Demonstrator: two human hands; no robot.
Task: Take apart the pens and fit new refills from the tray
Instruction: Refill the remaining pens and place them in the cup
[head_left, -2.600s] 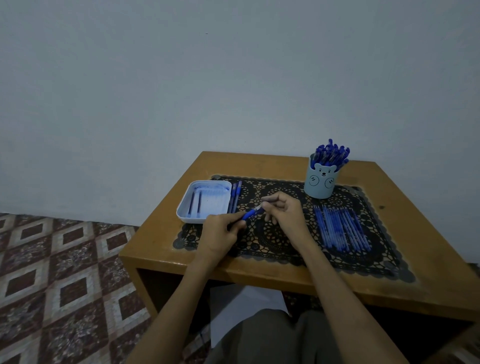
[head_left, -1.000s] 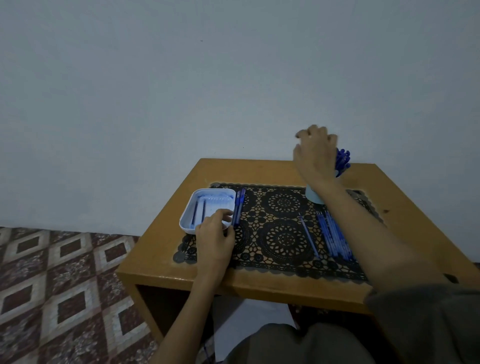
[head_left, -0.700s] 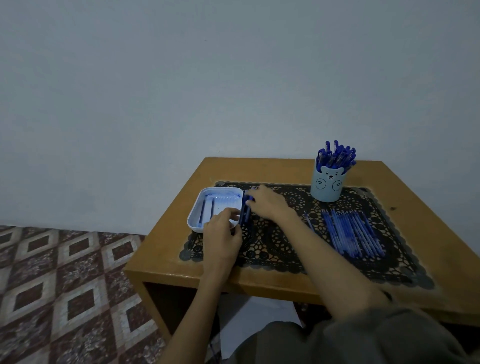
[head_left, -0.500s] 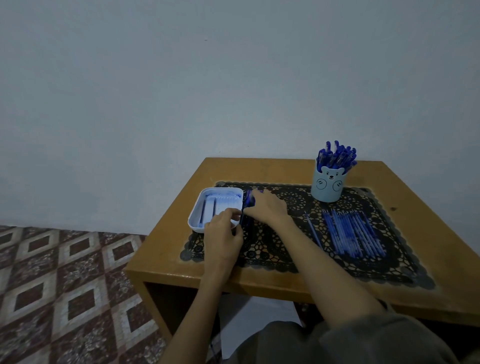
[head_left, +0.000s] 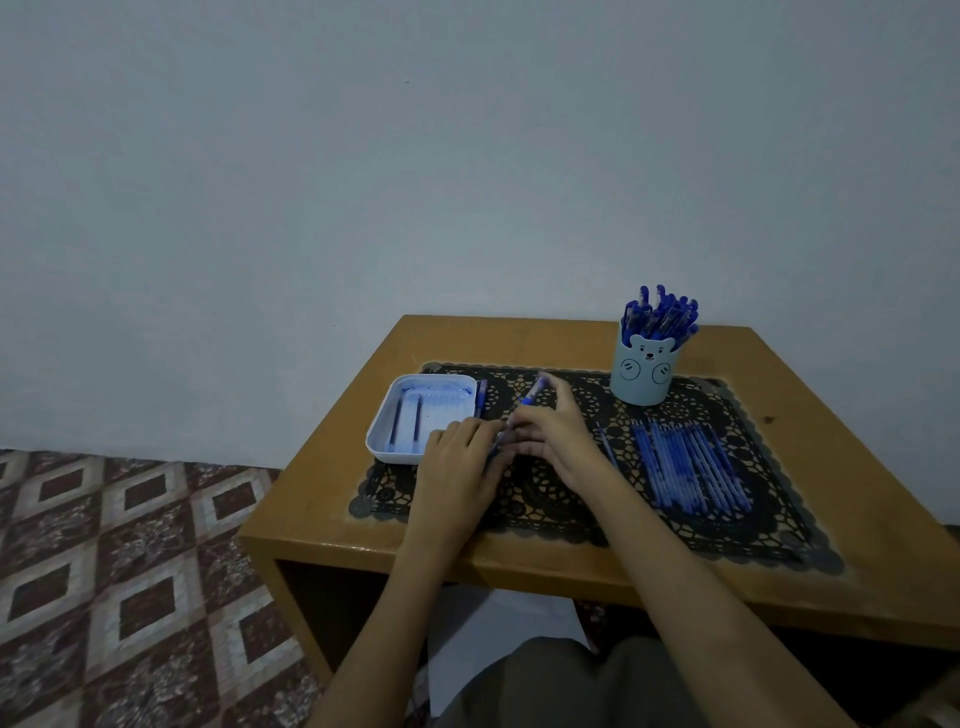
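Observation:
Both hands meet over the middle of the black lace mat on one blue pen. My left hand grips its near end. My right hand holds its middle, and the capped far end sticks out past the fingers, tilted up to the right. A white tray at the mat's left end holds two dark refills. Another blue pen lies on the mat just right of the tray.
A pale blue bear-face cup full of blue pens stands at the back right. A row of several blue refills lies on the mat's right half, with one loose refill beside it. The small wooden table stands against a wall; patterned floor lies left.
My right hand came back from the pen cup to the pens beside the tray, then lifted one pen toward the mat's middle. My left hand left the tray's rim and took the pen's near end.

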